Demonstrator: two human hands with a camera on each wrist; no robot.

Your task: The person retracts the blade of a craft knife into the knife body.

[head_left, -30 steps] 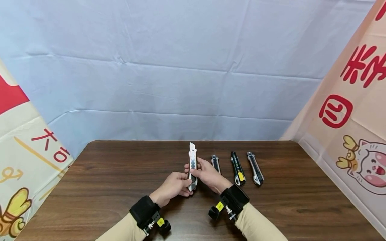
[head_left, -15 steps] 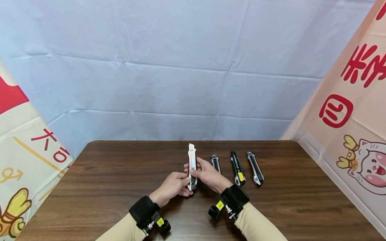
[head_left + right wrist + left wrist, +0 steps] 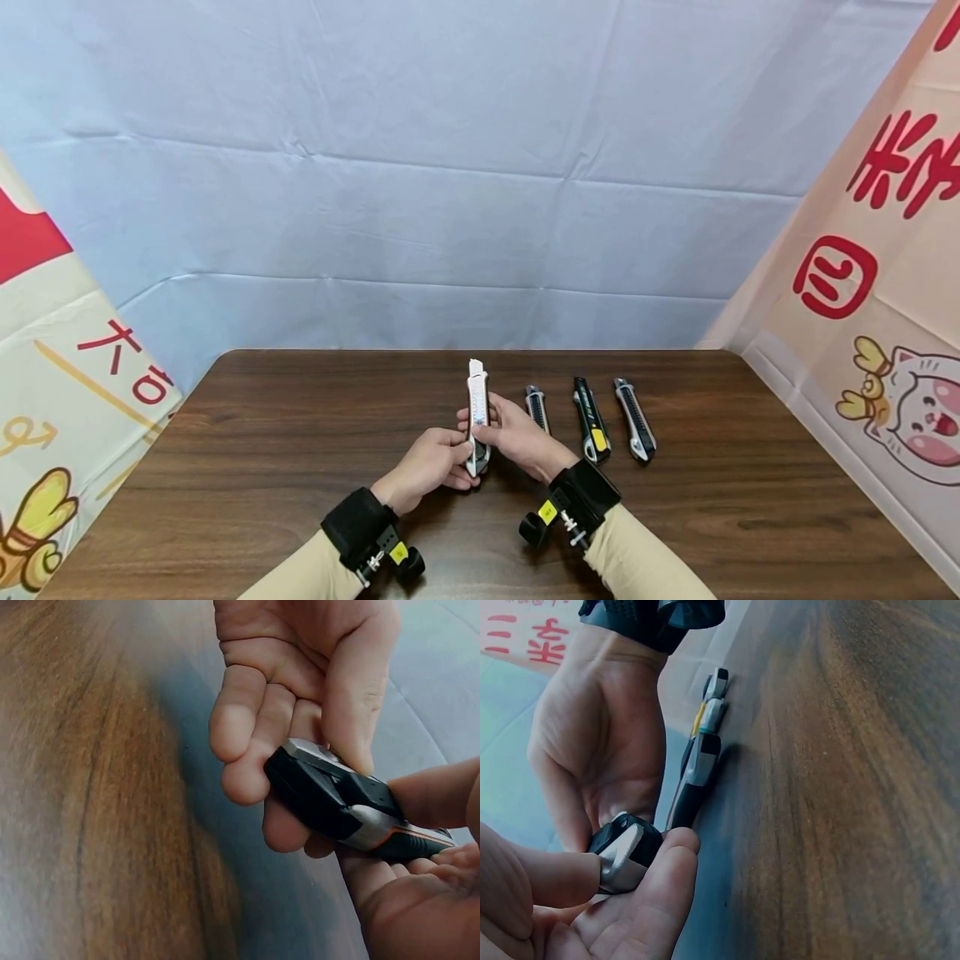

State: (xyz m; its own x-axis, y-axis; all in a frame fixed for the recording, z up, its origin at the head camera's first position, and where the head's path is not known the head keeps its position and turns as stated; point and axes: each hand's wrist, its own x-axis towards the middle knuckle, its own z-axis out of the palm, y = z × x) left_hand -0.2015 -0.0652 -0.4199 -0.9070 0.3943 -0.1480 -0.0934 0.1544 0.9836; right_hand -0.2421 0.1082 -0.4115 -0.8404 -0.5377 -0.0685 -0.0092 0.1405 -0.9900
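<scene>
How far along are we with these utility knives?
Done: the held knife has a short length of blade out at its tip. In hand: the left hand pinches its butt and the right hand grips its body. Left: three knives lie untouched on the table.

Staged recording booth, not a home: dark wood counter (image 3: 300, 450) boxed in by a creased pale blue backdrop cloth (image 3: 465, 183) and cartoon-printed banners (image 3: 862, 283) with red characters on both sides.
</scene>
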